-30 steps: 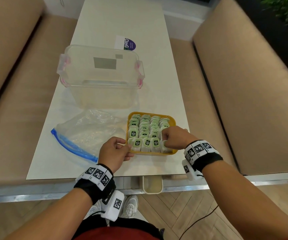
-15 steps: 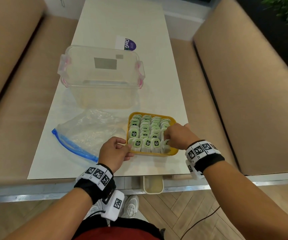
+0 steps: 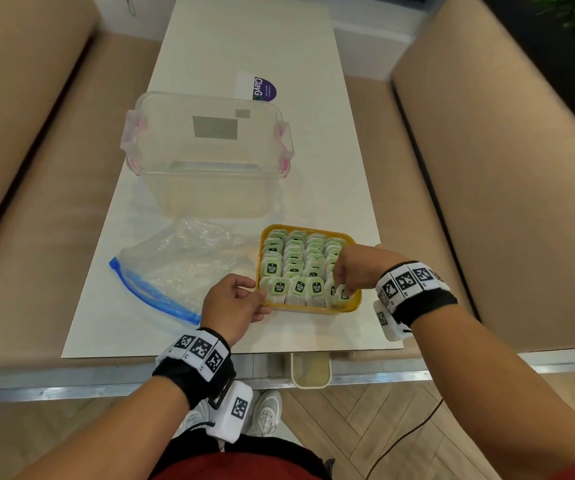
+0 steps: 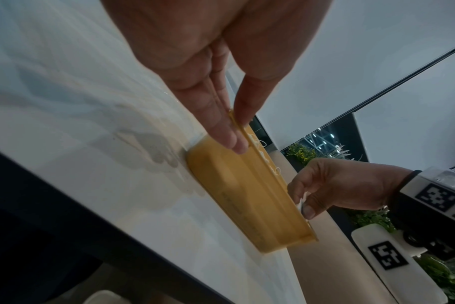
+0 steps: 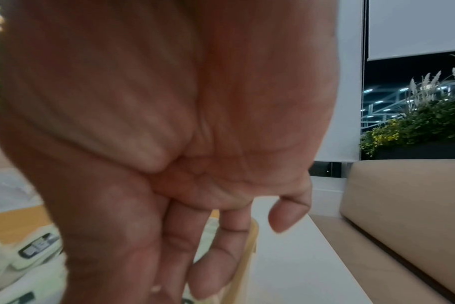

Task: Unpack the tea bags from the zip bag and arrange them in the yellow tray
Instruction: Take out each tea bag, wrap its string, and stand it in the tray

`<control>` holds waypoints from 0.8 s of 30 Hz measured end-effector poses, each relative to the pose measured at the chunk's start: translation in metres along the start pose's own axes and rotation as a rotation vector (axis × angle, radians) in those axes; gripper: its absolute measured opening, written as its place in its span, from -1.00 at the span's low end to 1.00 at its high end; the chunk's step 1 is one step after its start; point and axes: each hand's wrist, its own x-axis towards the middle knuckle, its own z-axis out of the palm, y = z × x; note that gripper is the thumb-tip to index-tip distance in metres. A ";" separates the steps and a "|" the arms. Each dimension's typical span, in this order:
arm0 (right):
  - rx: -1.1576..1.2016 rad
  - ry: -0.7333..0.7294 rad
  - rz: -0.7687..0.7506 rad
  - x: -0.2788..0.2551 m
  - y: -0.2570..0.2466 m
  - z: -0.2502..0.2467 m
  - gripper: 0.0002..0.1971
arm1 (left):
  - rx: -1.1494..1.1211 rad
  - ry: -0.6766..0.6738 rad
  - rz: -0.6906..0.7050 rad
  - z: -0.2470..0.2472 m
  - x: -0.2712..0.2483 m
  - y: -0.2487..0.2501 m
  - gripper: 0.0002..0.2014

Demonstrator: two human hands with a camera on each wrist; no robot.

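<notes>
The yellow tray [image 3: 313,310] sits near the table's front edge, packed with rows of green-labelled tea bags [image 3: 294,261]. My left hand [image 3: 255,296] grips its near left corner, thumb on the rim and fingers against the outer wall [image 4: 234,195]. My right hand [image 3: 344,288] reaches into the near right corner and pinches a tea bag [image 3: 343,295] between thumb and fingers; a white sliver of it shows in the left wrist view [image 4: 302,202]. The clear zip bag [image 3: 175,268] with a blue zip lies crumpled left of the tray and looks empty.
A clear plastic container [image 3: 206,150] with pink clips stands behind the zip bag and tray. A purple-and-white card [image 3: 256,86] lies farther back. Beige sofa cushions [image 3: 504,188] flank the narrow white table [image 3: 313,150] on both sides.
My right hand has shifted a little to the right and down into the tray's near right corner. The left hand and the tray have stayed put.
</notes>
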 end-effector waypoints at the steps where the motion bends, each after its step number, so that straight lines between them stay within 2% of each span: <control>1: -0.003 -0.010 0.001 -0.001 -0.001 -0.002 -0.79 | 0.001 0.000 0.001 0.000 0.000 0.000 -0.82; 5: 0.010 -0.070 0.000 -0.002 -0.003 -0.005 -0.89 | 0.002 0.004 -0.001 0.001 0.000 0.001 -0.83; 10: 0.016 -0.119 -0.028 -0.001 -0.008 0.001 -0.85 | -0.003 0.008 -0.007 0.001 -0.001 0.001 -0.82; 19: -0.041 -0.058 0.001 0.009 -0.010 0.017 -0.71 | -0.003 0.013 -0.008 0.001 -0.002 0.003 -0.82; 24: -0.084 0.042 -0.011 0.008 -0.011 0.024 -0.78 | 0.007 0.017 -0.008 0.001 -0.001 0.002 -0.82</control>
